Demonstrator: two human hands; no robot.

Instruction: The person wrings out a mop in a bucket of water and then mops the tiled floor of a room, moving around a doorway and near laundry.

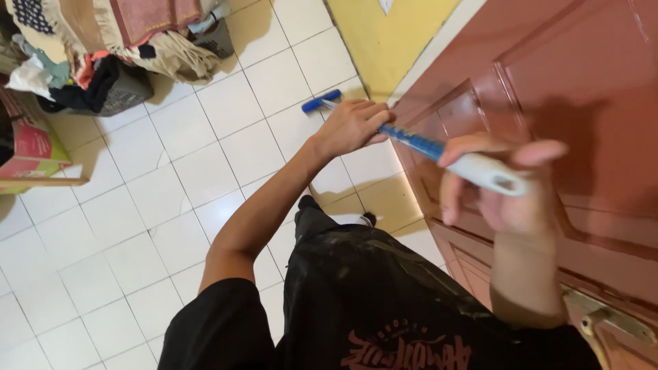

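A long tool with a blue-and-white shaft [418,144] and a white handle end [490,173] runs down towards the white tiled floor, ending in a blue head [321,102] near the base of the door. My left hand [353,125] grips the shaft low down. My right hand [504,185] is wrapped around the white handle, blurred by motion. Both hands are close to the reddish-brown panelled door [582,82] on the right.
A yellow wall [384,34] meets the door frame at the top. Laundry baskets piled with clothes [103,48] and a cardboard box [31,147] stand at the top left. A brass door handle [603,318] shows at the lower right. White tiles [137,226] cover the floor.
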